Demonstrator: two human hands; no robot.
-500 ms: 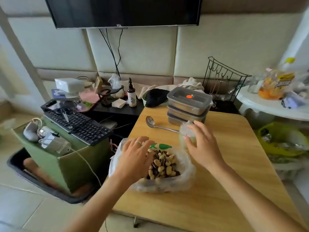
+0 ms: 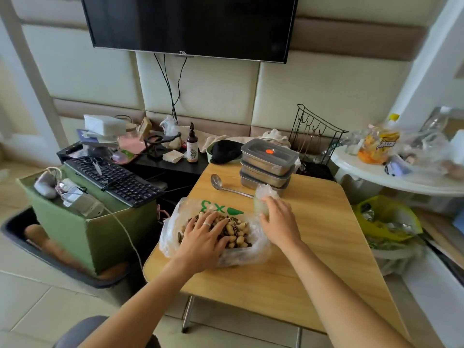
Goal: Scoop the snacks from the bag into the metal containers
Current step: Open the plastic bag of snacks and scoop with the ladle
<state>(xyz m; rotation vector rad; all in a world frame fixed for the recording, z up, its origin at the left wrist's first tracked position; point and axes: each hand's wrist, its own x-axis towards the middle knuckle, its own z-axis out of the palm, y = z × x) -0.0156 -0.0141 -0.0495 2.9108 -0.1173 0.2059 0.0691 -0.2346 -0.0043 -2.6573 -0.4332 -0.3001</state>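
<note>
Snacks [image 2: 238, 232] half under left hand [image 2: 203, 239], right hand [image 2: 280, 224] on bag [image 2: 173, 232] (grip hidden)

Just the one wide-angle cam, worn on the head and tilted forward and down over the person's own forearms. It's close in: the right hand [image 2: 278, 222] gripping the bag [image 2: 241, 257] sits mid-frame, with the left hand [image 2: 200, 237] just beside that grip. Beyond it the table [image 2: 313, 247] runs off toward the TV [image 2: 188, 23] wall, well apart.

Bare worktop [image 2: 326, 247] is lying open to my right and along the near edge. The ladle [image 2: 231, 189] is lying between bag [image 2: 168, 237] and stacked metal containers [image 2: 266, 169], crossing the straight path.
</note>
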